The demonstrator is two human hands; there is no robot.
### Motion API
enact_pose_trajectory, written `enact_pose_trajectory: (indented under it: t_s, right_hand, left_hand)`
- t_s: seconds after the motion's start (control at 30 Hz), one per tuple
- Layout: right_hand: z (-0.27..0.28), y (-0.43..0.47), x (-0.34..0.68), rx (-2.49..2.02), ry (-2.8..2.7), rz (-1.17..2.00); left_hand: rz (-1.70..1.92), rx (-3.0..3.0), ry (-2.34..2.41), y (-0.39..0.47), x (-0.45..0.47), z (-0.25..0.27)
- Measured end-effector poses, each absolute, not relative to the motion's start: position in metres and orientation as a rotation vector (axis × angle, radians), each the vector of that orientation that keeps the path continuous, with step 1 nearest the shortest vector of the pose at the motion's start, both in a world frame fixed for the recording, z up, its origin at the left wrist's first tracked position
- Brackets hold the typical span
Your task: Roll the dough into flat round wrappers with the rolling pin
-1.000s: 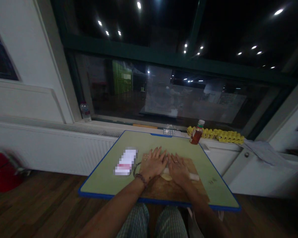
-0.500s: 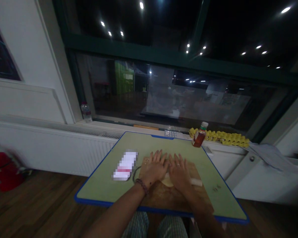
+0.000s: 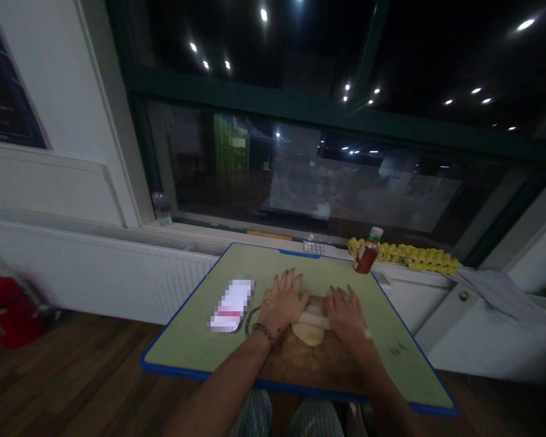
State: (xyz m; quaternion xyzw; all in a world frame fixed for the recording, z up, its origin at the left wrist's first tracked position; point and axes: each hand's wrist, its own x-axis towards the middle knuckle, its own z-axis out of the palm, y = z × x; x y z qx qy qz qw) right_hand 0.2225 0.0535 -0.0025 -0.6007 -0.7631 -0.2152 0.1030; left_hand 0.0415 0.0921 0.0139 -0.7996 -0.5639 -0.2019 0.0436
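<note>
A pale rolling pin [image 3: 316,318] lies crosswise on a wooden board [image 3: 313,367]. Under its near side shows a flat, round piece of dough [image 3: 308,335]. My left hand [image 3: 286,301] rests on the pin's left part, fingers stretched forward and apart. On the right part of the pin lies my right hand [image 3: 346,314], palm down with its fingers extended. The hands cover both outer stretches of the pin, though a bit of its right end peeks out beside my right wrist. Light flour traces mark the board.
The board sits on a green table [image 3: 195,340] with a blue edge. A phone [image 3: 232,305] lies to the left, beside a dark loop [image 3: 251,318]. At the back right stands a bottle of reddish liquid [image 3: 366,254], near yellow egg trays [image 3: 414,256] on the windowsill.
My hands have moved apart along the rolling pin, the right one to the right and the left one slightly left. More of the pin and the dough now shows between them.
</note>
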Motion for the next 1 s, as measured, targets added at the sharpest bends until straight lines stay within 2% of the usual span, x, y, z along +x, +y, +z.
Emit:
enact_pose_trajectory:
  t_s: [0.3,0.63,0.8,1.0]
  right_hand:
    - [0.008,0.064,0.217,-1.875,-2.349,-0.585]
    - [0.012,0.030,0.201,-1.965,-2.142,-0.606]
    - [0.011,0.006,0.186,-2.014,-2.121,-0.446]
    - [0.003,-0.018,0.182,-1.977,-2.069,-0.432]
  left_hand:
    - [-0.578,-2.422,-1.866,0.107,0.048,0.011]
    - [-0.411,-2.580,-1.564,0.078,0.037,0.010]
    - [-0.534,-2.558,-1.521,0.054,0.029,0.006]
    - [-0.665,-2.502,-1.435,0.026,0.016,0.006]
